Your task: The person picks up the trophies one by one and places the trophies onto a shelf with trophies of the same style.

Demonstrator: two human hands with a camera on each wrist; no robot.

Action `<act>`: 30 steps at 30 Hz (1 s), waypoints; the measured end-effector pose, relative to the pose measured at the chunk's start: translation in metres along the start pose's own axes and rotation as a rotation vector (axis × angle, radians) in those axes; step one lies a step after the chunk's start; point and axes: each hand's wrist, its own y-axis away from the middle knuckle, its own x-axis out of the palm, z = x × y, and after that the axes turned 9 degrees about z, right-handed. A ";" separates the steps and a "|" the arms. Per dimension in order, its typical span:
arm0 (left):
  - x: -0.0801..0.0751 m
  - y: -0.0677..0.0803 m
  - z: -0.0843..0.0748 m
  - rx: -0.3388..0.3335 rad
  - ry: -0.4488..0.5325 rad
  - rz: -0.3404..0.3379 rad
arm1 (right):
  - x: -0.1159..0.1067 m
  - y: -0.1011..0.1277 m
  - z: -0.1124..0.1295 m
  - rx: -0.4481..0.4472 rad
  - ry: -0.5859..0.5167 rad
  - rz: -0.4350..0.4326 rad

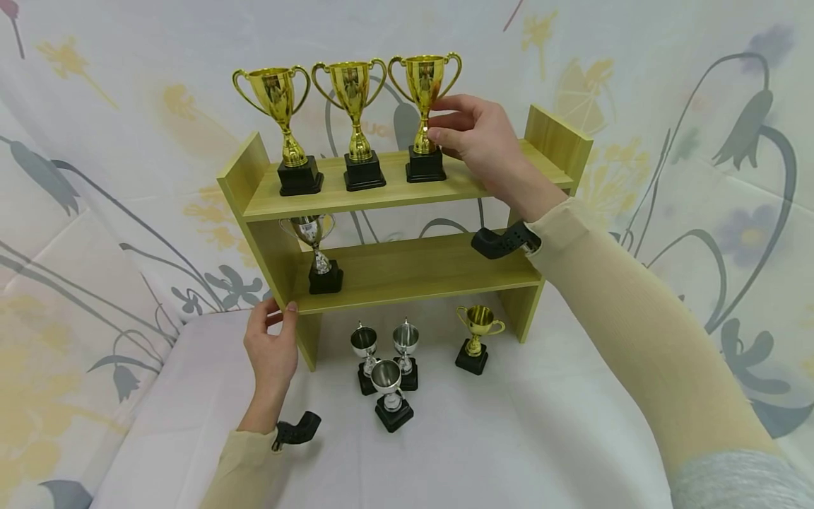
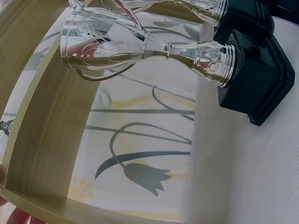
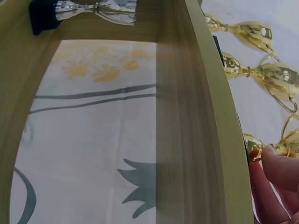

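My right hand (image 1: 480,141) pinches the lower stem of the rightmost gold trophy cup (image 1: 422,81), whose black base stands on the top board of a wooden shelf (image 1: 413,272). To its left are two more gold trophies, a middle one (image 1: 351,88) and a left one (image 1: 273,95), both upright. In the right wrist view, thumb and fingers meet at the stem of the held gold trophy (image 3: 254,145). With thumb in front and fingers behind, my left hand (image 1: 275,350) grips the shelf's left side panel near the lower board.
One silver trophy (image 1: 309,230) stands at the left end of the lower board. Below, on the white cloth (image 1: 496,438), are three silver trophies, the front one (image 1: 386,378) among them, and a small gold trophy (image 1: 480,322). Patterned fabric (image 1: 668,106) hangs behind.
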 end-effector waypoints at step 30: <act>0.000 -0.001 0.002 0.009 0.003 -0.005 | -0.021 0.040 -0.005 -0.069 0.057 -0.002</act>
